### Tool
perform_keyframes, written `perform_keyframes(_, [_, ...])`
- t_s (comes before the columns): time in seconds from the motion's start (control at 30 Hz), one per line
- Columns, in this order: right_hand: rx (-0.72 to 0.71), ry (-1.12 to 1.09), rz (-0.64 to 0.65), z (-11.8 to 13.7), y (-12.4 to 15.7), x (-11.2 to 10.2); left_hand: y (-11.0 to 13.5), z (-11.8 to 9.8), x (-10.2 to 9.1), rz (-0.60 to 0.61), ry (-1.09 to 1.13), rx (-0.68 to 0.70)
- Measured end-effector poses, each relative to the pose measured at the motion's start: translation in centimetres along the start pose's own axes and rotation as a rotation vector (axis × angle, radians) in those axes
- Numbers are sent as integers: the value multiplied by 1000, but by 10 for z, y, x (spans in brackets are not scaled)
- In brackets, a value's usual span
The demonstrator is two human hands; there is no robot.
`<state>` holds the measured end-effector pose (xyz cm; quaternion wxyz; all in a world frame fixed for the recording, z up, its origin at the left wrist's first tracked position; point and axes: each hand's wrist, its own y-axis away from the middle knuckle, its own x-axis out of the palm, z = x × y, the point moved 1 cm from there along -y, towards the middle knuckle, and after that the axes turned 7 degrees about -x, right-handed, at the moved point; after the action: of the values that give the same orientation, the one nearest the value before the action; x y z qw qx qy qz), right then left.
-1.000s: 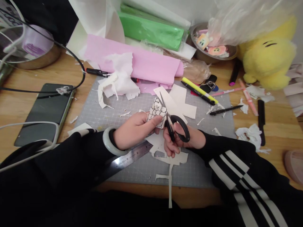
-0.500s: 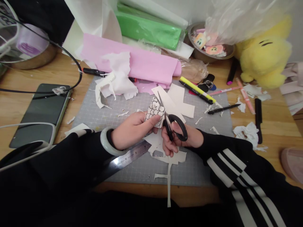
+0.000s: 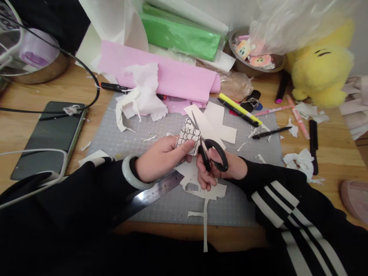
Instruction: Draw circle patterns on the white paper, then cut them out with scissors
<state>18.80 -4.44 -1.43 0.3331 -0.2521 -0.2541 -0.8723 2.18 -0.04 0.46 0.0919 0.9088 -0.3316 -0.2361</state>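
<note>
Between thumb and fingers, my left hand [image 3: 161, 155] pinches a small piece of white paper [image 3: 188, 132] drawn with black scale-like curves. My right hand [image 3: 214, 168] grips black-handled scissors [image 3: 220, 155], its fingers in the loops. The blades are parted a little and point away from me, along the right edge of the patterned paper. Whether they bite into it I cannot tell. Cut white paper pieces [image 3: 221, 122] lie just beyond the blades. Below my hands are more paper offcuts [image 3: 188, 174] and a metal ruler [image 3: 161, 190], partly under my left sleeve.
A grey cutting mat [image 3: 230, 211] lies beneath everything. Folded pink paper [image 3: 178, 78] and a green pack [image 3: 181, 34] are behind it. A phone [image 3: 48, 138] with cables over it is at left. To the right lie pens, a yellow highlighter [image 3: 241, 109], a metal bowl [image 3: 255, 69] and a yellow plush toy [image 3: 322, 65].
</note>
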Motion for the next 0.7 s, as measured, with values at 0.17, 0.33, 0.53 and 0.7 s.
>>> perform_keyframes(0.17, [7, 10, -18, 0, 0, 1, 0, 0, 0, -8, -13, -4])
perform_keyframes(0.33, [4, 16, -11, 0, 0, 0, -1, 2, 0, -8, -13, -1])
perform_keyframes(0.53, [8, 12, -6, -1, 0, -1, 0, 2, 1, -3, 2, -10])
perform_keyframes(0.7, [4, 22, -12, 0, 0, 0, 0, 1, 1, 3, -1, 2])
